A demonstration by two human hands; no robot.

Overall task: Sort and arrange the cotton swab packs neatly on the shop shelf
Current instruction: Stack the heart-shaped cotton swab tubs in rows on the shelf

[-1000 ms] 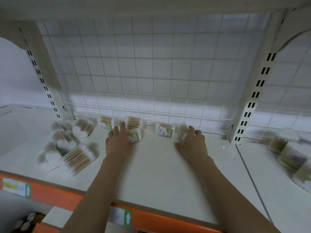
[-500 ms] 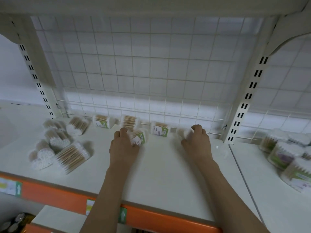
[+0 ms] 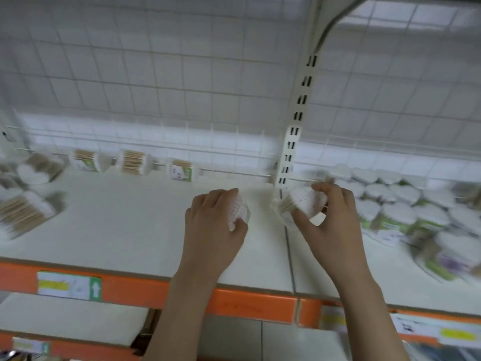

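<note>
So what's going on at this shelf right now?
A person is sorting cotton swab packs on a white shop shelf. The left hand grips one pack, and the right hand grips another, both near the shelf's upright post. More packs line the back wire, and a cluster of packs fills the neighbouring shelf on the right.

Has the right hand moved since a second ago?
Yes. The right hand, gripping a cotton swab pack, has come forward and to the right: it was left of the slotted upright, and now sits in front of its base.
</note>
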